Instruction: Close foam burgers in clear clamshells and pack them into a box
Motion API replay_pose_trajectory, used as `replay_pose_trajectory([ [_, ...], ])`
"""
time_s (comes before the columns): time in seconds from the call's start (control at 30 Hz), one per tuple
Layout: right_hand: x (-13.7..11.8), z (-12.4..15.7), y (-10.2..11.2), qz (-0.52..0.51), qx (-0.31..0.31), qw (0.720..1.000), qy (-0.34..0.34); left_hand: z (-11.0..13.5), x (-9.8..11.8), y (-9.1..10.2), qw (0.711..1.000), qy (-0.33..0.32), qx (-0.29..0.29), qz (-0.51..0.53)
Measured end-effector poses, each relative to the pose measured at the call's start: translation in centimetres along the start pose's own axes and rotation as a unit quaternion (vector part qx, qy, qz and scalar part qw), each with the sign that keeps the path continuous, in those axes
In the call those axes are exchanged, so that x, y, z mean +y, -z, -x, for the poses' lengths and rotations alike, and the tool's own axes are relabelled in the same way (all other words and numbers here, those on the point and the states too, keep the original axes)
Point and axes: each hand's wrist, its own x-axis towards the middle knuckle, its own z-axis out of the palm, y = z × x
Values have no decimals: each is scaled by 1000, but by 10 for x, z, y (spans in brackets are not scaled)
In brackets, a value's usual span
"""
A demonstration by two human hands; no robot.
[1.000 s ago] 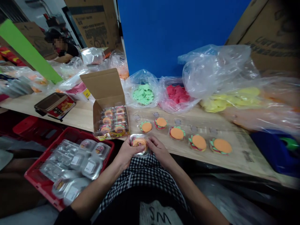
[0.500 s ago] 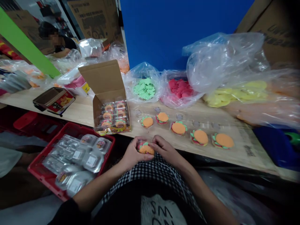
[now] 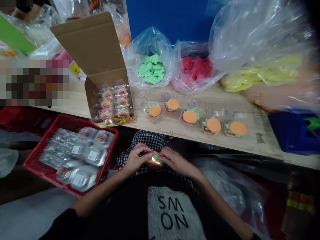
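Counter: pale wood, beyond the hands; blue panel behind it.
Hands: left hand and right hand close together, fingers pinched on one burger pack, over the lap.
Shells: five, open, a burger in each, ahead and rightward.
Box: lid up, ahead-left; burger packs inside.
Crate: red, left; clear packs inside.
Bags: farther ahead; green pieces, red pieces, rightmost yellow.

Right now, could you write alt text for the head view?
The left hand and right hand hold a toy burger in clear plastic over the lap. Ahead, five more toy burgers lie on a table beside an open box; a red crate is at left.
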Motion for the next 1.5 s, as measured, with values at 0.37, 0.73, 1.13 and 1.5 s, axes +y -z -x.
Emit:
replay_pose_trajectory([
  [0.37, 0, 3, -7, 14, -20, 1000, -1, 5, -9, -7, 998, 53, 15, 13],
  [0.73, -3, -19, 1, 1, -22, 999, 43, -13, 14, 17, 977, -41, -158, -140],
  [1.13, 26, -40, -15, -248, 70, 965, -50, -26, -8, 9, 984, 130, -100, 69],
  [1.5, 20, -44, -12, -324, 142, 930, -101, -30, 1, 8, 945, 151, 54, 287],
])
